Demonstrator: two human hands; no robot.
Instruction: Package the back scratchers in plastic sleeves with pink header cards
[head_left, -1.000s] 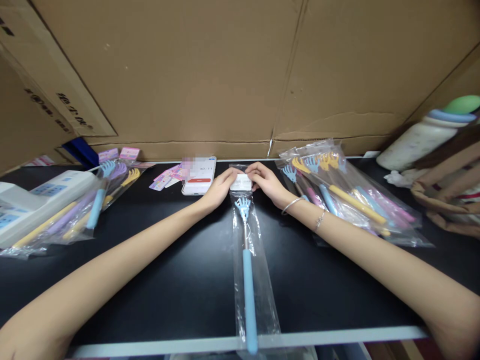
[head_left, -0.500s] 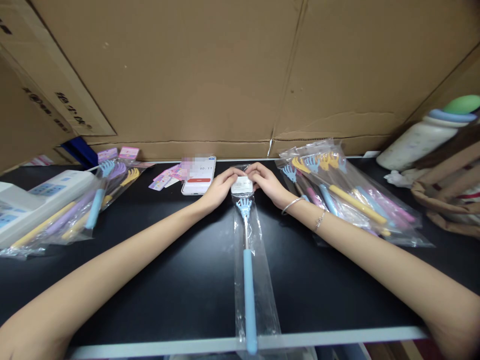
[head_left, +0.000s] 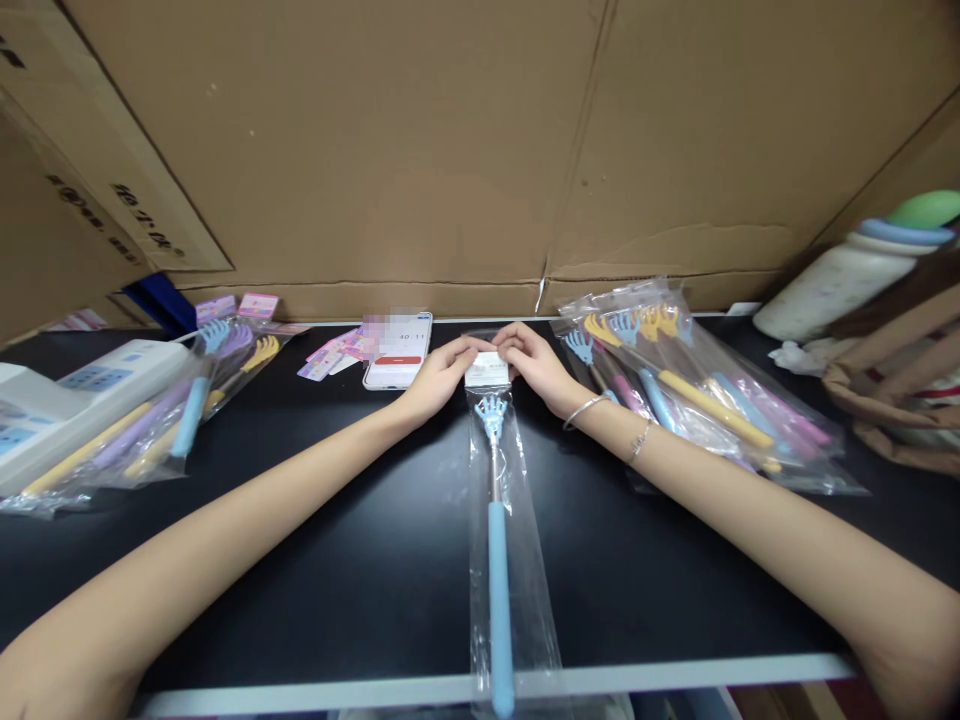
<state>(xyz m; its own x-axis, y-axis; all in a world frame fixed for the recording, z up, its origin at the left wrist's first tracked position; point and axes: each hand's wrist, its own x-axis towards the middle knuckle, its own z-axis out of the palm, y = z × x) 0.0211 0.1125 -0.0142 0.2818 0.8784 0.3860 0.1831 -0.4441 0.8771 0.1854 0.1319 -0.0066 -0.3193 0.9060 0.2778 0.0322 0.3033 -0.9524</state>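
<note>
A light-blue back scratcher [head_left: 499, 590] lies in a clear plastic bag [head_left: 529, 560] at the middle of the table, its handle end reaching past the front edge. Across the bag's far end sits a small white card [head_left: 486, 370] with faint print. My left hand [head_left: 444, 375] pinches the card's left top corner, thumb and fingers closed together. From the other side my right hand [head_left: 534, 365] grips the right top corner, fingers bent. The fingertips partly hide the card's upper edge. A bracelet circles my right wrist.
Bagged back scratchers lie in a pile [head_left: 697, 400] on the right and another group [head_left: 199, 400] on the left, beside a white power strip [head_left: 97, 400]. A phone [head_left: 401, 350] and pink cards [head_left: 330, 355] are behind my left hand. A bottle [head_left: 840, 285] leans at far right.
The card and the bagged back scratcher have shifted slightly right and toward me. Both hands stay at the card with nearly the same grip.
</note>
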